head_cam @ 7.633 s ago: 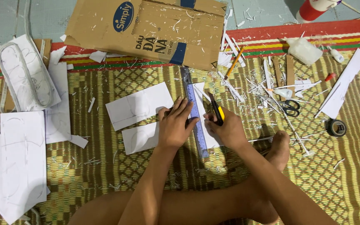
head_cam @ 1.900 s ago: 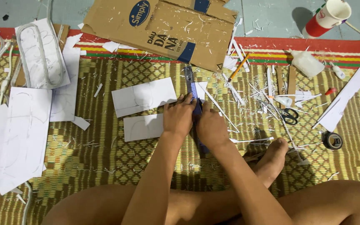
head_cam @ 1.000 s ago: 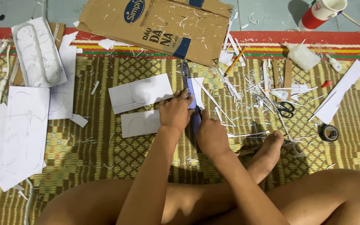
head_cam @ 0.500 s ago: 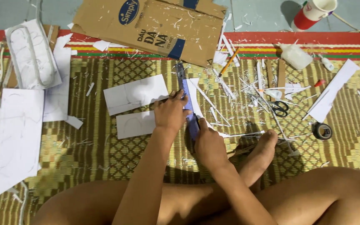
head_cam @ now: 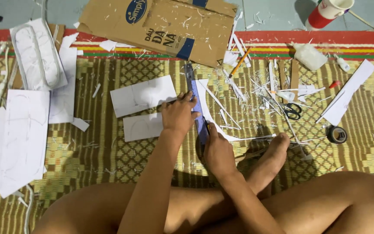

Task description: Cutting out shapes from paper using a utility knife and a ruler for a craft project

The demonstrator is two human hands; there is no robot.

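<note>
**Hands pressed on a ruler over white sheet, mid-mat**

I see a woven mat (head_cam: 109, 160) in yellow and brown covering nearly the whole view, with a red, yellow and green striped border along its far edge. A flattened cardboard box (head_cam: 161, 26) lies across that far edge, left of centre. Near the mat's left edge sit several large white sheets (head_cam: 14, 138), and a moulded white tray (head_cam: 37, 54) rests toward the far left corner.

At the mat's middle, two smaller white paper pieces (head_cam: 141, 95) lie side by side just left of my hands. My left hand (head_cam: 178, 115) lies flat, fingers spread, pressing down on a long blue-grey ruler (head_cam: 194, 93) that runs from the middle toward the far edge. The ruler lies along the edge of a white sheet (head_cam: 206, 104). My right hand (head_cam: 217, 149) is curled closed just nearer than the left, right at the ruler's near end; I cannot tell what it grips, as the fingers hide it.

A bare foot (head_cam: 275, 149) rests just right of the right hand. Right of centre lie black-handled scissors (head_cam: 291, 110) among paper slivers, a roll of dark tape (head_cam: 336, 134) nearer the right edge, an orange pencil (head_cam: 240, 62) by the box, and a red-and-white cup (head_cam: 327, 13) beyond the far edge.
</note>
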